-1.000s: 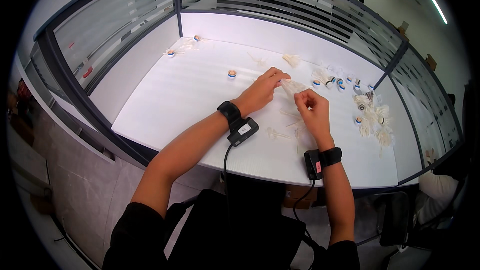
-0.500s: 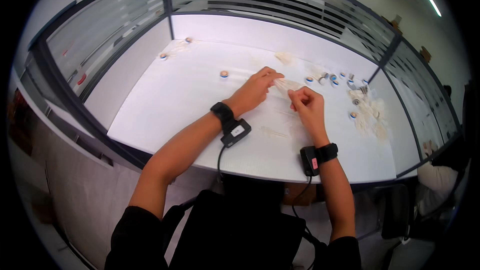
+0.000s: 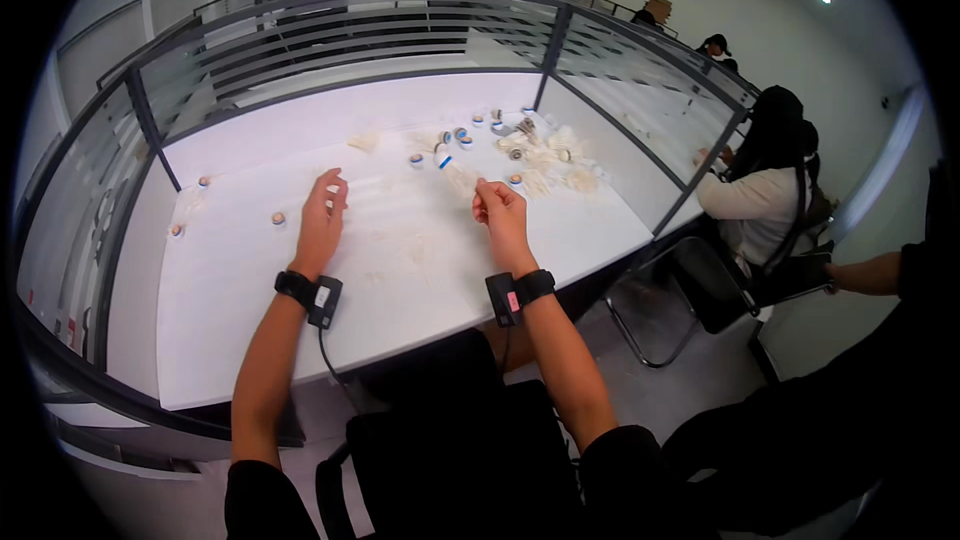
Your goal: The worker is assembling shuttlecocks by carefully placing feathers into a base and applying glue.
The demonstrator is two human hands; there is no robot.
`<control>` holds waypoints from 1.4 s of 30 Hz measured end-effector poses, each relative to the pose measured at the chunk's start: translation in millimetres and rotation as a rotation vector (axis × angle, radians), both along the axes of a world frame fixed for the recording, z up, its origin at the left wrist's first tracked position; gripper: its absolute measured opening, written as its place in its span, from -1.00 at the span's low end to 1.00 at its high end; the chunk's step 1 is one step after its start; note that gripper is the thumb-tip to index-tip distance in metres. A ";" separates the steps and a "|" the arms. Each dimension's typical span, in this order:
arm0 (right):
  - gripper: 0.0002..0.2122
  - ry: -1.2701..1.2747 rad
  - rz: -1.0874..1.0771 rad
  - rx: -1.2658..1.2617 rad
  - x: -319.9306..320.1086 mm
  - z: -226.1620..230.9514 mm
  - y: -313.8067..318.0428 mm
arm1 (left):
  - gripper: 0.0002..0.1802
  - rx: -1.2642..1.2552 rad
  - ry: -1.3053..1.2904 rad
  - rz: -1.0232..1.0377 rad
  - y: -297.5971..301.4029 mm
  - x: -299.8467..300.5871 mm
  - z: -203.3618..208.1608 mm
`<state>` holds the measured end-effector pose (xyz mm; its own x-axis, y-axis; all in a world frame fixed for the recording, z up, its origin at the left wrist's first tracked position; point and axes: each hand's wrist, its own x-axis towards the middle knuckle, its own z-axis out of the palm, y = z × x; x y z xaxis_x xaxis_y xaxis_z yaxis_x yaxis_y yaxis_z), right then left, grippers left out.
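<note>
My right hand (image 3: 503,212) is closed, fingertips pinching a thin, cream, see-through piece (image 3: 462,180) that looks like a disposable glove. The piece stretches away toward the far side of the table. A small white roll with a blue band (image 3: 444,159) shows at its far end; I cannot tell whether the two are joined. My left hand (image 3: 323,212) hovers over the white table (image 3: 230,330), open and with nothing in it, fingers slightly bent. A small tan roll (image 3: 278,219) sits to its left. Both my wrists wear black straps with small boxes and cables.
Several small blue-rimmed rolls (image 3: 461,134) stand at the back, beside a heap of crumpled cream pieces (image 3: 570,155). Two more rolls lie at the left edge. Low glass partitions (image 3: 640,115) border the table. At right are a seated person (image 3: 755,190), a black chair (image 3: 700,285) and another person's forearm (image 3: 866,275).
My left hand has let go of the cream piece and moved away to the left. My right hand still pinches it. The view has swung to the right.
</note>
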<state>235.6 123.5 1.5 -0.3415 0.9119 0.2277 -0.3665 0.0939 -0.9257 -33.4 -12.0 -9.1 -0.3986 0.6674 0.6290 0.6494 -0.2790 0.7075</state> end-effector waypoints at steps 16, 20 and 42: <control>-0.70 -0.219 -0.123 0.009 127.7 51.1 -41.1 | -0.74 0.025 0.167 0.015 -12.0 12.2 21.2; -0.73 -0.585 0.192 0.373 131.1 49.1 -69.3 | -0.77 0.093 0.283 0.023 -18.1 18.8 34.1; -0.45 -0.946 -0.364 1.066 134.7 -63.1 -128.4 | -0.17 -0.415 0.404 0.309 -70.5 12.8 -11.5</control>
